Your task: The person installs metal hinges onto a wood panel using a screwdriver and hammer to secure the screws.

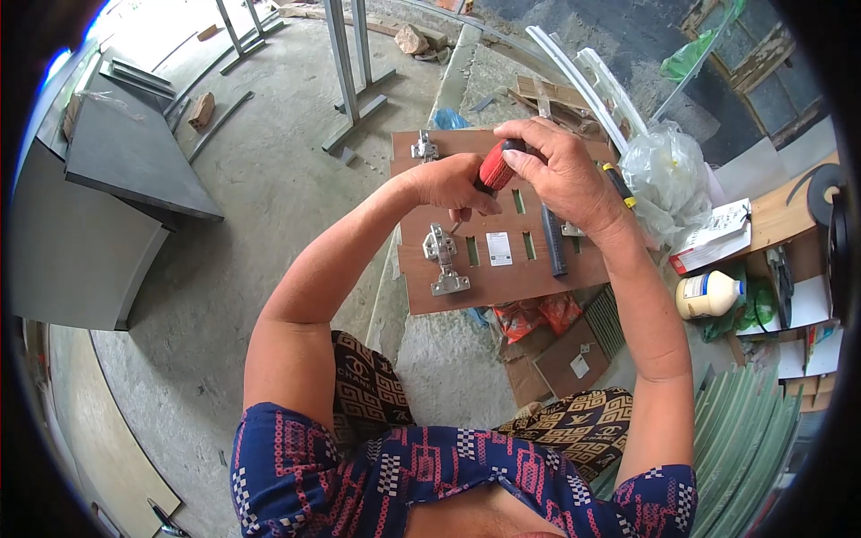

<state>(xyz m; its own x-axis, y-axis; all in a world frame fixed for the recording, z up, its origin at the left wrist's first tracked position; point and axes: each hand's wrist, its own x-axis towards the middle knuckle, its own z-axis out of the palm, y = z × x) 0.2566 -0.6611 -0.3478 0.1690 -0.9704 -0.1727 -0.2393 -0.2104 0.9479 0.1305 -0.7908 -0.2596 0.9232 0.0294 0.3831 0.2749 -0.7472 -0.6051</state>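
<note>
Looking down from the head camera, we see both our hands meeting on a screwdriver point(496, 168) with a red handle, above a brown wooden board point(538, 273) that lies on a rough concrete ledge point(448, 359). Our left hand point(453, 184) is closed into a loose fist around the lower end of the handle, fingers pressed together; our right hand point(560, 170) curls over the top of the handle from the other side, thumb and fingers gripping the red part. The thin shaft slants down and to the left, its tip just beside a metal hinge point(442, 255) that sits on the left part of the board; we cannot tell whether the tip touches a screw. A second hinge point(423, 146) lies at the board's far left corner, well apart from the first. Narrow slots are cut in a row across the board's middle, with a white label point(499, 248) between two of them; a dark ribbed strip point(553, 240) lies on the board under our right wrist, and a yellow and black tool handle point(621, 186) shows just beyond that wrist. To the right are a clear plastic bag point(668, 175) and a white bottle point(708, 294); a red packet point(538, 314) lies near the board's near edge. A grey panel point(134, 152) stands on the floor at the left.
</note>
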